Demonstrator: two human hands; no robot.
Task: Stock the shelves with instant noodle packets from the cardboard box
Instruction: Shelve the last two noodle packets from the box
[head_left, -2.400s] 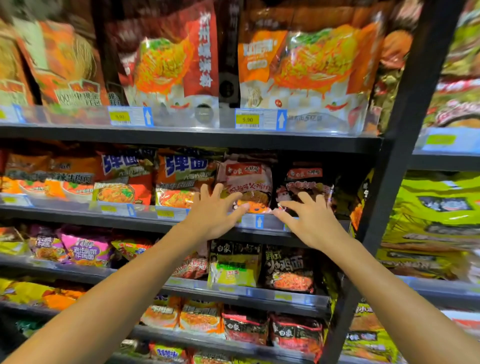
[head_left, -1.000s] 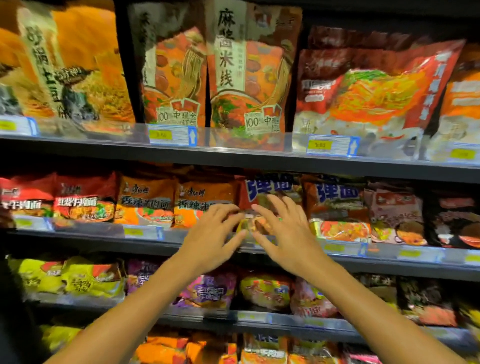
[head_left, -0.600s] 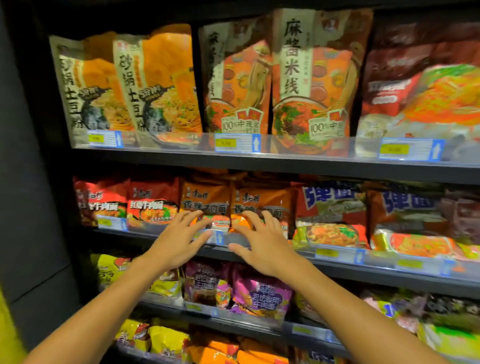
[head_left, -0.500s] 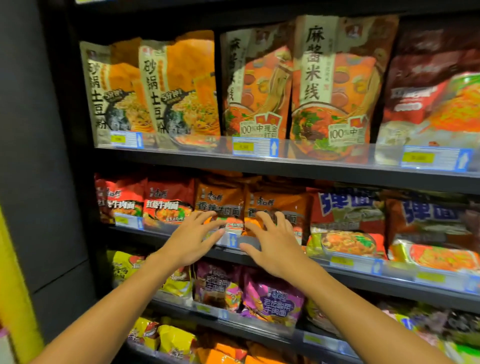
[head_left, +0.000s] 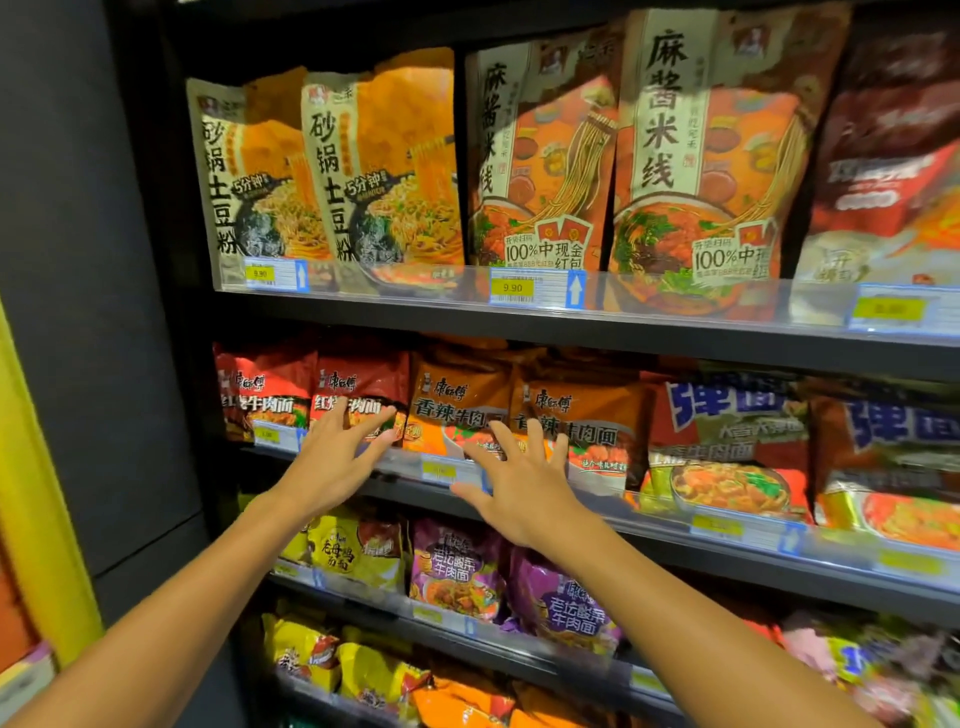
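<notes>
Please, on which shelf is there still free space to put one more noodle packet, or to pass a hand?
Only the dark gap above the red packets and orange packets, under the upper shelf. The rows themselves are crowded, packets touching.

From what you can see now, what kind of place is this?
Most likely a grocery shop aisle. Dark tiered shelves hold rows of instant noodle packets, with yellow price tags clipped to the clear front rails. Both hands, left hand and right hand, reach open toward the packets.

- Warm, dim light; the top packets (head_left: 384, 171) are brightest.
- Deep shadow lies under each shelf (head_left: 519, 325).
- Right edge blurred; wide-angle bending at the borders.
</notes>
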